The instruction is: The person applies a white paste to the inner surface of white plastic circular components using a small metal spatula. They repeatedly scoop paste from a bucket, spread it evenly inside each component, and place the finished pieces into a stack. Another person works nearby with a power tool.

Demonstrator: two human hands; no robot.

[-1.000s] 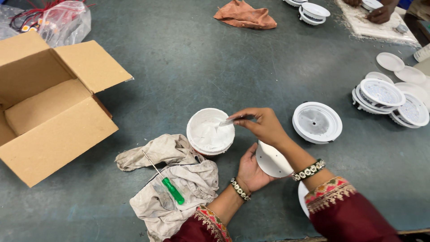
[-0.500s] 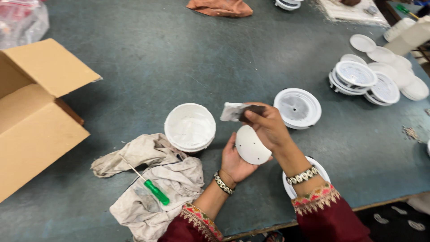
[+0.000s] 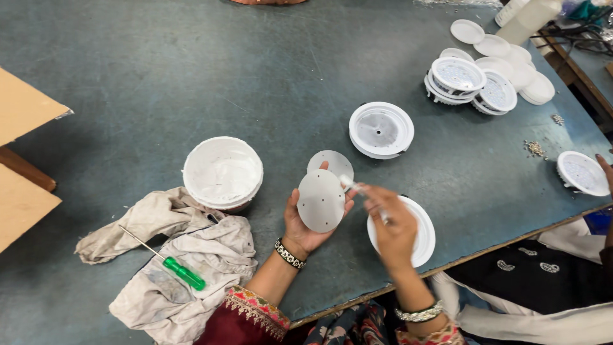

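The round grey disc [image 3: 320, 200] lies flat on the open palm of the left hand [image 3: 305, 220], fingers spread behind it and curling at its rim, held just above the table's near edge. Half a second ago the right hand was up over the white tub with a small tool; now the right hand [image 3: 393, 230] has drawn back toward the body, blurred by motion, its fingers closed around a thin stick [image 3: 357, 189] whose tip sits at the disc's right edge. A judgement: the dip into the tub looks finished and the paste is coming to the disc. Counting outward: one disc in hand and a second disc [image 3: 335, 163] lying on the table [image 3: 159, 70] just behind it; one white tub [image 3: 223, 172] of paste to the left; one white round housing [image 3: 381, 129] alone beyond the discs; one white plate-like part [image 3: 421, 239] under the right hand; a heap of housings [image 3: 469, 83] and lids at the far right, too overlapped to count surely; one rag [image 3: 179, 262] with one green-handled screwdriver [image 3: 172, 267] on it; another person's hand [image 3: 605, 167] beside one more housing [image 3: 582, 173] at the right edge; a cardboard box [image 3: 22, 160] at the left
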